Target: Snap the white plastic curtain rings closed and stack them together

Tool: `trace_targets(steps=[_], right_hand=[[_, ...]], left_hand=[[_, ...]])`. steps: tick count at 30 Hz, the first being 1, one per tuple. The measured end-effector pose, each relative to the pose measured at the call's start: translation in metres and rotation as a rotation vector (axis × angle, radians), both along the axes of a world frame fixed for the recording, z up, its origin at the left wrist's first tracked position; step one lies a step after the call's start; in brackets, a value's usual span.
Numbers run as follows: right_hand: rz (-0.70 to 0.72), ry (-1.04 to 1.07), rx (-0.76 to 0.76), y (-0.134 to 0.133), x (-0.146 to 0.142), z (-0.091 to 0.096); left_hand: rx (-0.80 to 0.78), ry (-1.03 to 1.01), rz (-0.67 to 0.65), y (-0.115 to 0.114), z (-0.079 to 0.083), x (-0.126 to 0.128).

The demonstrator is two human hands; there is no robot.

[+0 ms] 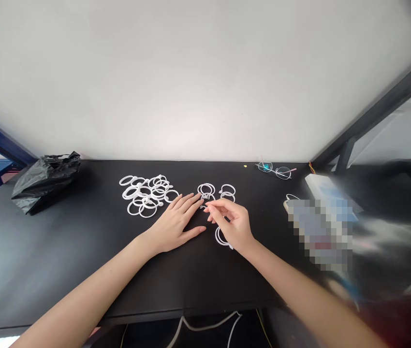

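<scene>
My left hand (174, 224) lies palm down on the black table, fingers stretched out, between two groups of white rings. Its fingertips reach a small cluster of white rings (206, 186) and touch or nearly touch it. My right hand (231, 223) is closed in a pinch just right of those fingertips. A small white bit shows at the pinch, too small to name. White rings (227, 189) lie just beyond my right hand, and others (221, 237) lie partly hidden under it. Left of my left hand is a loose pile of white rings (143, 195) with small round knobs.
A crumpled black plastic bag (48, 181) sits at the left on the black table (82, 261). Eyeglasses (274, 170) rest at the back right. A white box (330, 193) and a blurred-out object stand at the right. Cables (205, 329) hang below the front edge.
</scene>
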State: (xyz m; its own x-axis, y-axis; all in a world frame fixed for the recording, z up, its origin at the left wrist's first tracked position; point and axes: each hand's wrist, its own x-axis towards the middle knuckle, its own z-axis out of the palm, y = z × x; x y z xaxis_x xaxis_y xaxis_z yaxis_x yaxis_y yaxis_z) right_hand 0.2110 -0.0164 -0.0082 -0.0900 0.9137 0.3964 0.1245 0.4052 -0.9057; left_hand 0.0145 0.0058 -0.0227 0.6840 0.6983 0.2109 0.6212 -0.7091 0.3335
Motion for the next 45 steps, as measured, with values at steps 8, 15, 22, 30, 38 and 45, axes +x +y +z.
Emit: trace_targets(steps=[8,15,22,30,38,45], right_hand=[[-0.009,-0.017,-0.003,-0.001,0.000,0.002],[-0.013,-0.005,-0.012,-0.001,-0.001,0.003],[-0.019,-0.020,-0.010,-0.002,0.000,0.004],[-0.017,-0.059,0.026,-0.002,0.000,0.002],[-0.015,-0.055,0.034,-0.003,0.001,0.003],[-0.019,-0.071,0.036,-0.002,0.000,0.003]], left_hand=[[-0.002,0.019,0.002,0.001,0.003,-0.004],[0.066,-0.050,0.030,0.001,0.004,-0.006],[0.079,-0.084,-0.008,0.004,0.004,-0.009],[-0.257,-0.427,0.172,-0.003,0.019,-0.004],[-0.826,-0.778,0.268,-0.003,0.031,-0.010],[-1.088,-0.870,0.199,-0.002,0.030,-0.010]])
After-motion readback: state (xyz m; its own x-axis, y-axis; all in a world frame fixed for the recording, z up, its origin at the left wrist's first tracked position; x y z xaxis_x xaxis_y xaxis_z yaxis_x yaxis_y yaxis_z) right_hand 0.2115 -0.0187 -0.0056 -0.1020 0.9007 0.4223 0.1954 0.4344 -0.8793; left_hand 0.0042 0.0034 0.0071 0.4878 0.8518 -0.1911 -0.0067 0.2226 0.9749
